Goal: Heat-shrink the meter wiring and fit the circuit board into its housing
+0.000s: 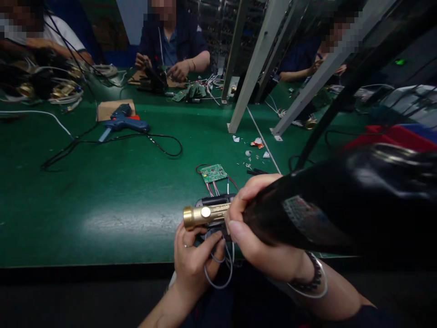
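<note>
Work looks midway: the right hand (259,228) grips a black power tool (341,209), its brass nozzle (205,215) over a dark part (215,200) which the left hand (194,259) pinches, wires (218,273) hanging loose. Behind it, a wired circuit board (213,173) lies on the green desk (102,205); co-workers sit opposite.

The left hand (194,259) comes up from six o'clock, palm facing the body, its fingers (213,243) curled toward one o'clock and closed in a loose grip. The right hand (254,228) enters from four o'clock, forearm slanting down to the lower right, fingers wrapped tight, thumb (239,232) pointing toward nine o'clock. The two hands touch.
</note>
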`<move>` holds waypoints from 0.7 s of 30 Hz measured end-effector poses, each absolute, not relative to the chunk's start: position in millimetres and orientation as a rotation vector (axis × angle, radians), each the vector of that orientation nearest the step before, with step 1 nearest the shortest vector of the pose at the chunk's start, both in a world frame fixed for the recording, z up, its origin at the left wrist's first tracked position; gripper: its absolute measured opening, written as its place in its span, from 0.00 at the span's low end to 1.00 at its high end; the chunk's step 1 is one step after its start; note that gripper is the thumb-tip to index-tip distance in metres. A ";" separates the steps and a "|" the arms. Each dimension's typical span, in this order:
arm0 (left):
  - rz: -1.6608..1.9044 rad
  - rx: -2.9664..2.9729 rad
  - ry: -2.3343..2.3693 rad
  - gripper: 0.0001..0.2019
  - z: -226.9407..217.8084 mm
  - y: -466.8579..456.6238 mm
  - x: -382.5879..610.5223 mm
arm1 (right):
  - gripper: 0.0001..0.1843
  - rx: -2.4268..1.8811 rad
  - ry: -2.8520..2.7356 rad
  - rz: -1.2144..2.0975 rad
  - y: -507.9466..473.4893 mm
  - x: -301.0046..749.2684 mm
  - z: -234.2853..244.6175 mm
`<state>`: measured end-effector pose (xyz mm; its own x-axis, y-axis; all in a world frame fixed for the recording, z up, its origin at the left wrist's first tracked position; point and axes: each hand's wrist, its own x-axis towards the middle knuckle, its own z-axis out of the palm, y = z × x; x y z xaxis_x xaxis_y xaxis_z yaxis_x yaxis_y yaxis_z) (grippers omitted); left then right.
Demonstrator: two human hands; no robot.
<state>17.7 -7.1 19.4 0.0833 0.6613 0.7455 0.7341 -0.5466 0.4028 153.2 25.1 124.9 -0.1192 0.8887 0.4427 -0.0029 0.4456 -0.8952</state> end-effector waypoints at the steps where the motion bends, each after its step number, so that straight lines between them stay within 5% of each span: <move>1: -1.484 -2.259 -1.453 0.08 19.0 -7.2 17.2 | 0.22 -0.814 -1.512 0.928 26.3 153.2 126.2; 7: -1.470 -2.328 -1.442 0.08 13.3 -8.5 17.2 | 0.22 -0.672 -1.615 1.039 40.1 149.4 129.9; 13: -1.308 -2.593 -1.389 0.14 17.5 -19.9 -9.5 | 0.22 -0.435 -0.985 1.175 38.3 193.0 123.1; 21: -1.341 -2.351 -1.419 0.08 85.1 36.9 -62.4 | 0.17 -0.710 -0.240 0.980 6.5 303.1 88.6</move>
